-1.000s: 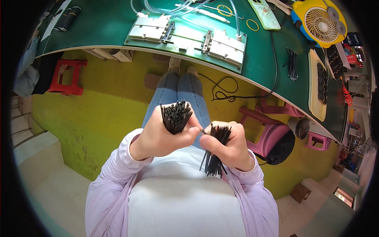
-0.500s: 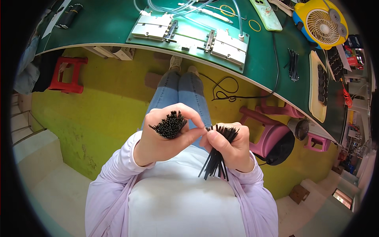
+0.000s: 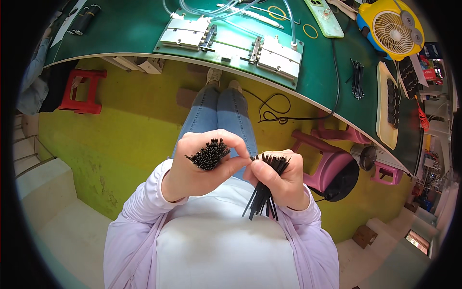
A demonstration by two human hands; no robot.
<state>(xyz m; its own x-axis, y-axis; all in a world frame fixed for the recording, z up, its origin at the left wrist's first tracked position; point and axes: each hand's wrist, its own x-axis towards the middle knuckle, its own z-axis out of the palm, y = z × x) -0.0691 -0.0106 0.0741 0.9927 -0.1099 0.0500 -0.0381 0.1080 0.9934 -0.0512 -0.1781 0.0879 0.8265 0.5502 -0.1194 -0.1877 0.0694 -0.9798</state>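
Note:
My left hand [image 3: 199, 168] is closed round a thick bundle of thin black tubes [image 3: 210, 155], whose cut ends face up. Its thumb and forefinger pinch together near the other hand's fingertips. My right hand [image 3: 281, 180] grips a second, looser bunch of black tubes [image 3: 263, 197] under the thumb; their lower ends fan out downward and short ends stick up above the thumb. Where the fingertips of both hands meet, a small dark end shows between them. Both hands are over my lap, below the table edge.
On the green table [image 3: 130, 36] stands a metal fixture [image 3: 231, 48] with air hoses. Farther right lie a phone [image 3: 325, 18], a yellow fan [image 3: 392, 31], a small black bunch [image 3: 357, 79] and a cream tray [image 3: 385, 106]. Pink stools [image 3: 320, 159] and a red stool [image 3: 83, 91] flank my legs.
The tube bundle in my left hand has shifted slightly to the right and tilted a little. Both hands otherwise stay almost in place, fingertips still together.

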